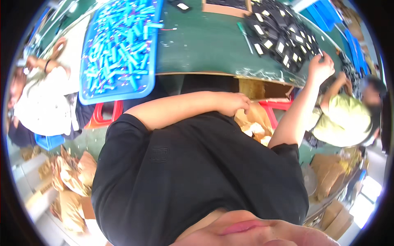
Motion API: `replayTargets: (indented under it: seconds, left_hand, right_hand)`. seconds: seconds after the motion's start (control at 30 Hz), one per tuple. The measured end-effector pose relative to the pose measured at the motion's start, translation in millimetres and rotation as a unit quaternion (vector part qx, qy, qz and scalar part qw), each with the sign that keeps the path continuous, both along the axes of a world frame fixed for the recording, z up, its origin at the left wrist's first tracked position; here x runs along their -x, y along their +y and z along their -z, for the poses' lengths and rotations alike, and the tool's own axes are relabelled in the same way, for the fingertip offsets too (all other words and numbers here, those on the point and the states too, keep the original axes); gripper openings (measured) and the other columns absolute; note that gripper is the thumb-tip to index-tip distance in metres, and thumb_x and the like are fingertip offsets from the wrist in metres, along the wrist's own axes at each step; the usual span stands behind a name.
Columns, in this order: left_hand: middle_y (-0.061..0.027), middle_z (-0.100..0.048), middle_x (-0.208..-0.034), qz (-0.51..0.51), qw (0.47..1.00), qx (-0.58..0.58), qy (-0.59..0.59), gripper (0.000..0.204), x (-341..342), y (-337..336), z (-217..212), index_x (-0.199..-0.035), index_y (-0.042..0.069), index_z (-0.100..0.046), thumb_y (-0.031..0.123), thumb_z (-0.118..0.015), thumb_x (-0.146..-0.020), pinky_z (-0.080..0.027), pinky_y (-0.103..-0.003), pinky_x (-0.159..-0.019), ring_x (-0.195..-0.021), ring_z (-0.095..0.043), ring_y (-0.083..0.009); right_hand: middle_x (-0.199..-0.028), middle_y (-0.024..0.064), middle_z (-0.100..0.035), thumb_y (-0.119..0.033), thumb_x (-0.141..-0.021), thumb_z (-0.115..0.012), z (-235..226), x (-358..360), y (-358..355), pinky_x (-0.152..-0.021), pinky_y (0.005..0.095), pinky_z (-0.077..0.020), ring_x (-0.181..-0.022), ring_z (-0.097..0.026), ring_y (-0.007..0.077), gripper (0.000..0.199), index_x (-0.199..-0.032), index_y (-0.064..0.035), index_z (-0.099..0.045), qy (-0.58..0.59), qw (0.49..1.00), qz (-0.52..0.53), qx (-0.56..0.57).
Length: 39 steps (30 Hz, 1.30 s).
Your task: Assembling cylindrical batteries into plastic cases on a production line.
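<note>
- The person's right hand (321, 65) reaches up to the right edge of the green worktop (205, 45), its fingers curled over the near fringe of the heap of black packs (283, 35); whether it actually grips one cannot be told.
- The left hand (234, 103) hangs below the worktop's front edge, loosely bent over a box of brown paper (254, 123), apparently holding nothing.
- Risk: the heap lies right at the edge, so a careless pull could drag packs off onto the floor.
- The blue tray (119, 49) of blue cylinders overhangs the front edge.
- Fisheye bending, blur and the person's own torso hide much; both neighbours are blurred.
</note>
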State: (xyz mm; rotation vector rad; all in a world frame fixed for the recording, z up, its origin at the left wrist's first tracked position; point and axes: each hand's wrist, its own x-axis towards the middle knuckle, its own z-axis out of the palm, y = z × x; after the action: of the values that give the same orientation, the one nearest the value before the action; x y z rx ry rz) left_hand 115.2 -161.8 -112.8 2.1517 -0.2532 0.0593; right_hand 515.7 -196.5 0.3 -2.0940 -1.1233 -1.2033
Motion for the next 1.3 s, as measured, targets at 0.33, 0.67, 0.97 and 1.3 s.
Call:
replayTargets:
  seconds: [0.33,0.67,0.97,1.3]
  left_hand:
    - [-0.013,-0.074,-0.096,-0.184,0.967,0.109,-0.138,0.016,153.5,59.8,-168.0,-0.107,0.0,-0.073,-0.003,-0.066,-0.092,-0.057,-0.037,-0.074,-0.087,-0.074,-0.0283]
    - [-0.0119,-0.07,-0.097,-0.498,0.709,-0.481,-0.136,0.02,197.6,184.7,-159.1,-0.111,0.01,-0.076,0.01,-0.064,-0.094,-0.055,-0.045,-0.083,-0.093,-0.07,-0.0292]
    - [-0.0095,-0.069,-0.109,-0.453,0.702,-0.539,-0.108,0.021,189.3,195.6,-142.2,-0.108,0.011,-0.076,0.013,-0.069,-0.088,-0.047,-0.054,-0.096,-0.113,-0.065,-0.0306]
    - [-0.0151,-0.075,-0.115,-0.374,0.731,0.553,-0.142,0.024,146.6,97.3,-149.3,-0.118,0.001,-0.059,0.023,-0.062,-0.109,-0.058,-0.032,-0.091,-0.103,-0.072,-0.0189]
  right_hand:
    - [-0.132,0.0174,-0.069,0.0,-0.096,-0.062,-5.3,303.1,181.2,-0.097,0.0362,-0.0557,-0.114,-0.07,0.0299,0.04,-0.135,-0.0058,-0.066,0.253,0.76,-0.56,0.213]
    - [-0.138,0.0112,-0.061,-0.009,-0.093,-0.06,34.6,342.0,235.6,-0.092,0.0467,-0.0591,-0.107,-0.071,0.0349,0.047,-0.14,-0.0123,-0.063,0.073,0.866,-0.362,0.337]
    - [-0.113,0.0089,-0.067,-0.019,-0.089,-0.075,3.0,365.4,108.9,-0.084,0.0441,-0.0597,-0.098,-0.072,0.0325,0.025,-0.112,-0.0084,-0.076,0.197,0.821,-0.428,0.322]
    - [-0.125,0.0092,-0.064,0.011,-0.095,-0.065,-13.3,358.3,78.4,-0.075,0.0219,-0.052,-0.089,-0.063,0.0088,0.044,-0.139,0.0027,-0.063,0.541,0.525,-0.657,-0.002]
